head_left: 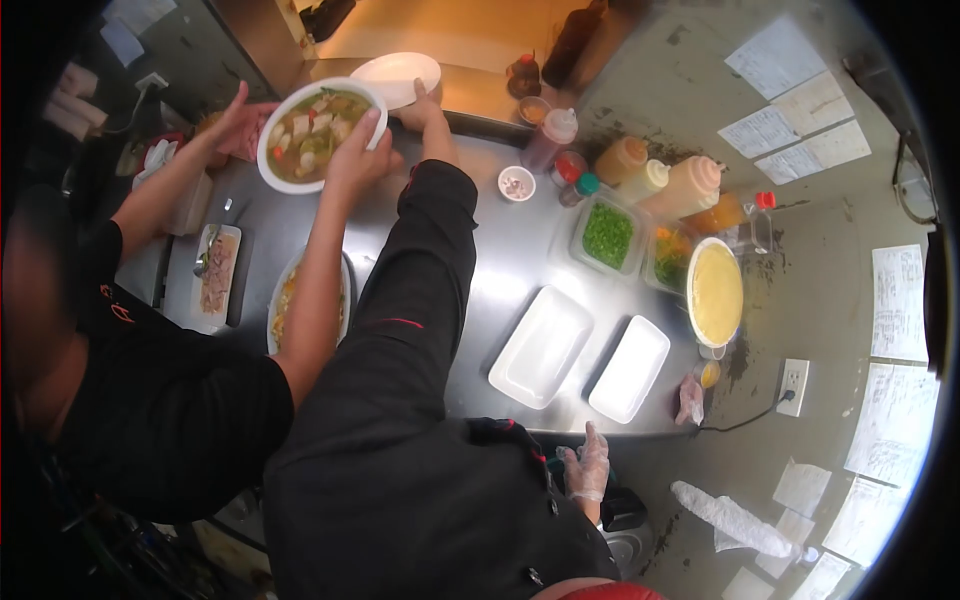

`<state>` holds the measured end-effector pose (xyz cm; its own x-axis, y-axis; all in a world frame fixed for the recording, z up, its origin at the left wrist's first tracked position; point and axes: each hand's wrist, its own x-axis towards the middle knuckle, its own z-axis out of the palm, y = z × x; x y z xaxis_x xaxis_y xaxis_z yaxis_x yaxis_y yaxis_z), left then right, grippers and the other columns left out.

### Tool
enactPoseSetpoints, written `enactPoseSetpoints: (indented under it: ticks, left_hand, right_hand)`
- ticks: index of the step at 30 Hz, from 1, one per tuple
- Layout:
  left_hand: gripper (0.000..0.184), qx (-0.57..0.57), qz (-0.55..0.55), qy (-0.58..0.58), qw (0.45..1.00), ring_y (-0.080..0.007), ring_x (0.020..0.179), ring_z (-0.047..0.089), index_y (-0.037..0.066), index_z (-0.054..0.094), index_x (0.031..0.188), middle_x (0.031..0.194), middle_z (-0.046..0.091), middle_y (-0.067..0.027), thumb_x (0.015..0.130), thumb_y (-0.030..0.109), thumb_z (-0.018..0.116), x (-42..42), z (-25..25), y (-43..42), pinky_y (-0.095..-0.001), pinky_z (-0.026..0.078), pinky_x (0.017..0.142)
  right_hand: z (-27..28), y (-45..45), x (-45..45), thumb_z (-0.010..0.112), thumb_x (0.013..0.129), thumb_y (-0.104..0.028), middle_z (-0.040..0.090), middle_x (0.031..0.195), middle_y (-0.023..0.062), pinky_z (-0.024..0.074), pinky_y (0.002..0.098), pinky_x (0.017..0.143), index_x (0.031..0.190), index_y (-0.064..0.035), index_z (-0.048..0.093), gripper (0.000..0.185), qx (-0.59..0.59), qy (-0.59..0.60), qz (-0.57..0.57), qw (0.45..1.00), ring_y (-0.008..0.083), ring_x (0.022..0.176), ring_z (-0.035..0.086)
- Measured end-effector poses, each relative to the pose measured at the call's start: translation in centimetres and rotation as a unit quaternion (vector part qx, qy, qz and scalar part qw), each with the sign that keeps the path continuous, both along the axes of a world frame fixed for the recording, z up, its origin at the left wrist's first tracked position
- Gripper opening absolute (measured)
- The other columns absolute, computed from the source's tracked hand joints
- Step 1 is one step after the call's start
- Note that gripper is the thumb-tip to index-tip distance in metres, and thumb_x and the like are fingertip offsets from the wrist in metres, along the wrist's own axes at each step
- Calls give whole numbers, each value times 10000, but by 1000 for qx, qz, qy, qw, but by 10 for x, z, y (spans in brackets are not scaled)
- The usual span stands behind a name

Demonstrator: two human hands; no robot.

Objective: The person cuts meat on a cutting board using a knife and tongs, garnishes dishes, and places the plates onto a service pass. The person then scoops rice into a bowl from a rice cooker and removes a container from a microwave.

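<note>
My left hand reaches to the far side of the steel counter and grips the edge of a white plate, partly hidden behind a soup bowl. My right hand, in a clear glove, is by the counter's near edge with fingers apart and nothing in it. Beyond it lie two white rectangular dishes, a larger one and a narrower one. At the left, a co-worker's two hands hold the white bowl of soup with chunks in it, close to my left hand.
Squeeze bottles, a tub of chopped greens and a yellow-filled container line the right side. A small white cup stands mid-counter. The co-worker's arm crosses over a filled dish; a meat tray is farther left.
</note>
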<state>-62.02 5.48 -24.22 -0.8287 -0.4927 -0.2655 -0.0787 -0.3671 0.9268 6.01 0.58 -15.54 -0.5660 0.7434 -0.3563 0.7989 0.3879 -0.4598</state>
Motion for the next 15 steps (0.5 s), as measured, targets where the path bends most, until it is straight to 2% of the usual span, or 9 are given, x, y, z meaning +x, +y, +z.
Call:
enactPoseSetpoints:
  ticks: [2,4,5,10,12,13,14,15]
  left_hand:
    - [912,-77,-13,-43,996,-351,1076,525,-38,160,1360,1221,480,-247,713,210,754,-6,-15,0,-394,522,816]
    - [962,-146,-30,-39,988,-365,1122,485,-55,164,1358,1237,457,-262,674,218,784,-3,-25,-10,-432,467,901]
    - [956,-174,-41,-15,984,-369,1129,472,-52,169,1357,1238,453,-264,673,212,782,3,-33,-12,-442,451,910]
    - [924,-320,-86,95,939,-386,1166,409,-41,197,1353,1240,430,-273,664,184,771,53,-44,-20,-490,371,956]
    - [942,-265,-164,25,950,-392,1184,351,-41,185,1359,1269,391,-275,642,158,764,126,-10,-32,-480,236,1023]
    - [919,-277,-152,113,942,-401,1157,353,-34,184,1362,1261,372,-277,651,131,742,168,-14,-36,-472,267,1005]
    - [906,-323,-168,121,923,-268,921,415,12,215,1366,1086,403,-151,649,117,760,210,-17,-44,-378,385,843]
    - [856,-296,-228,125,919,-204,829,401,56,245,1357,995,376,-96,656,55,735,259,-16,-58,-309,405,739]
  right_hand:
    - [6,-3,-8,682,695,-44,459,1219,219,447,386,874,1333,-69,389,702,-15,-16,-22,1000,352,1066,508]
    - [17,-7,-19,688,694,-46,459,1220,221,469,376,843,1342,-68,375,720,-50,-43,-52,996,336,1062,515]
    - [9,-8,-14,685,700,-34,449,1236,216,496,357,802,1355,-68,351,736,-28,-43,-23,998,320,1017,545]
    - [10,-19,-17,669,711,-3,424,1260,215,511,347,794,1360,-77,340,731,-34,-31,-1,999,324,946,572]
    - [10,-20,-24,672,709,-5,423,1259,217,511,347,797,1359,-77,341,733,-51,-30,7,998,324,955,568]
    - [8,-20,-24,677,701,-10,436,1244,223,511,343,775,1356,-68,344,737,-34,-37,25,998,324,940,571]
    - [10,-21,-28,676,701,-17,443,1239,227,502,354,789,1353,-66,347,732,-33,-29,38,998,334,955,565]
    - [14,-22,-32,676,701,-24,450,1233,232,493,365,802,1350,-64,350,728,-32,-23,50,998,344,970,558]
